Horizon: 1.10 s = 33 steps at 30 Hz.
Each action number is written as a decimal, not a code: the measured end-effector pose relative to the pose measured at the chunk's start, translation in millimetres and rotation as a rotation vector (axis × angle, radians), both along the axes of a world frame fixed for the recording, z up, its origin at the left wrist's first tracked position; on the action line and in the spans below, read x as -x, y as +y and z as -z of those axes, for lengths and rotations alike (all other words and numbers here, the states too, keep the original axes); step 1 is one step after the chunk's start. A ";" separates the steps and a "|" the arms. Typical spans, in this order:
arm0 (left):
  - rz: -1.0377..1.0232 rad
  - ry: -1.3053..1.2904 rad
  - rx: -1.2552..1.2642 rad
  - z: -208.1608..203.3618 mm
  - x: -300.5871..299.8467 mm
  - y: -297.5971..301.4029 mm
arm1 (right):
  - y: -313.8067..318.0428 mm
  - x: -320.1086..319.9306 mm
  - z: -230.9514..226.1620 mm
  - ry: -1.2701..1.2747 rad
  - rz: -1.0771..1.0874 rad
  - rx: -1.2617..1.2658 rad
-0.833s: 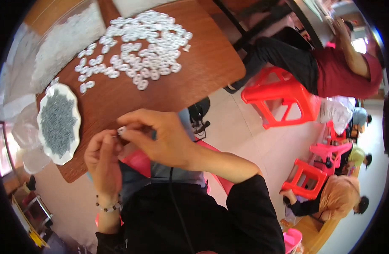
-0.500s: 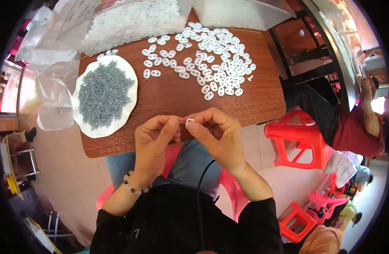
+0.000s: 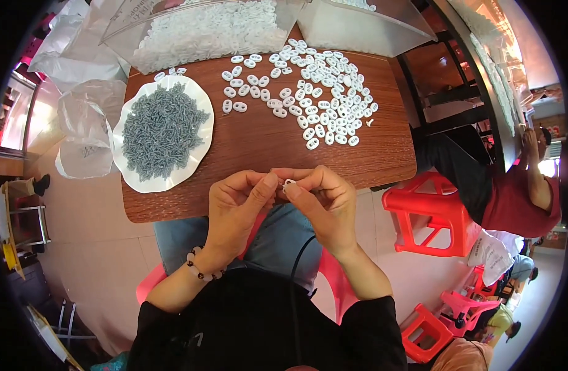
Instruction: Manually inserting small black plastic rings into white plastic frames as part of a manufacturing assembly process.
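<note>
White piece (image 3: 288,185) sits by the counter's (image 3: 253,142) near edge, open wood beyond, its long axis unclear; right hand (image 3: 327,207) pinches it, left hand (image 3: 239,210) pinched closed, contents hidden.

Own hands: 2, i.e. 1 left hand (image 3: 237,207) and 1 right hand (image 3: 327,213); small white part (image 3: 288,186) in right fingers: 1. Bracelet (image 3: 200,272), left wrist: 1. Table (image 3: 250,145): 1. White plate (image 3: 119,150), left: 1. Small grey pcs (image 3: 163,133) on it: v. many, exact no. cannot be told. White oval pcs (image 3: 323,105): several dozens, approx. only. Clear bins (image 3: 364,34), far side: 2. Red stools (image 3: 429,201), right: min. 2. Other persons (image 3: 522,210), right: min. 4.
</note>
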<state>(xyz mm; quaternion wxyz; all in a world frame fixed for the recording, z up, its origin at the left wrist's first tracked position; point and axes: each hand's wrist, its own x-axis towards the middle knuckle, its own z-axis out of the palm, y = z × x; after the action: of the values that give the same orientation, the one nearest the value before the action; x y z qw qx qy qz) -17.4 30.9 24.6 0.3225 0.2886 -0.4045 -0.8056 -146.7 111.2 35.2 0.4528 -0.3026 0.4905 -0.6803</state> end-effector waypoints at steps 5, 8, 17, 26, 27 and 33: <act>0.002 -0.004 -0.015 -5.6 0.5 3.9 | 2.7 -0.5 0.9 0.000 -0.008 0.006; 0.014 -0.012 -0.046 -3.6 -1.9 4.5 | 3.8 -0.3 0.3 -0.009 -0.017 0.010; 0.014 -0.007 -0.043 -0.3 -1.7 6.3 | 5.1 -0.6 -0.2 -0.014 -0.020 0.011; -0.002 -0.044 0.034 5.5 -0.6 8.3 | 5.7 1.6 -0.6 0.063 -0.035 -0.044; -0.021 -0.037 0.036 5.6 0.0 9.1 | 5.9 1.9 -1.7 0.080 -0.043 -0.063; -0.067 -0.051 0.091 10.3 0.7 13.3 | 6.1 -4.8 1.9 0.083 0.031 -0.046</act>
<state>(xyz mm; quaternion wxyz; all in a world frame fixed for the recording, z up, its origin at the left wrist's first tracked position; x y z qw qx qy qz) -18.1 44.2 14.4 0.3519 0.3074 -0.4387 -0.7676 -141.9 117.3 33.4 0.4281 -0.3125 0.5290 -0.6627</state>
